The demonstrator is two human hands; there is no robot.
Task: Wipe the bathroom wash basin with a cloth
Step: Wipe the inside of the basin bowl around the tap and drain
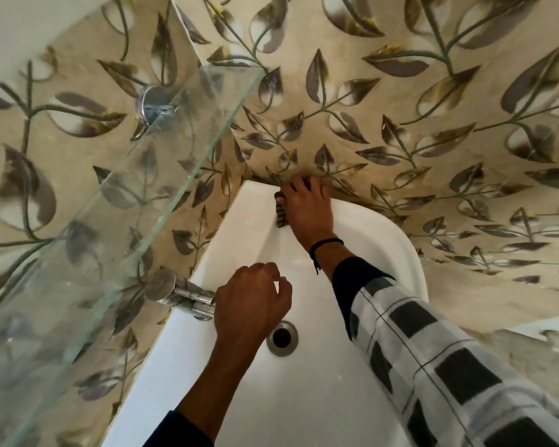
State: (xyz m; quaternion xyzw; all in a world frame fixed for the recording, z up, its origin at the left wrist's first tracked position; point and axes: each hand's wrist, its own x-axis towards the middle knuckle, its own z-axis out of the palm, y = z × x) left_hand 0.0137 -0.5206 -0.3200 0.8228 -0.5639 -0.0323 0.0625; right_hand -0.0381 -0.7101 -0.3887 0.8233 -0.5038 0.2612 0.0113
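Note:
The white wash basin (384,240) is fixed in a corner of leaf-patterned tiled walls. At its far corner, where the rim meets the wall, my right hand (304,208) holds a dark striped cloth (280,212) against the surface with bent fingers. Most of the cloth is hidden under the hand. My left hand (250,304) is over the basin's left side with its fingers curled over the end of the chrome tap (181,295). The spout's tip is hidden beneath the palm.
A round metal drain (282,337) sits in the basin floor just right of my left wrist. A glass shelf (162,150) juts out from the left wall above the tap. A chrome fitting (152,104) is on the wall behind the glass.

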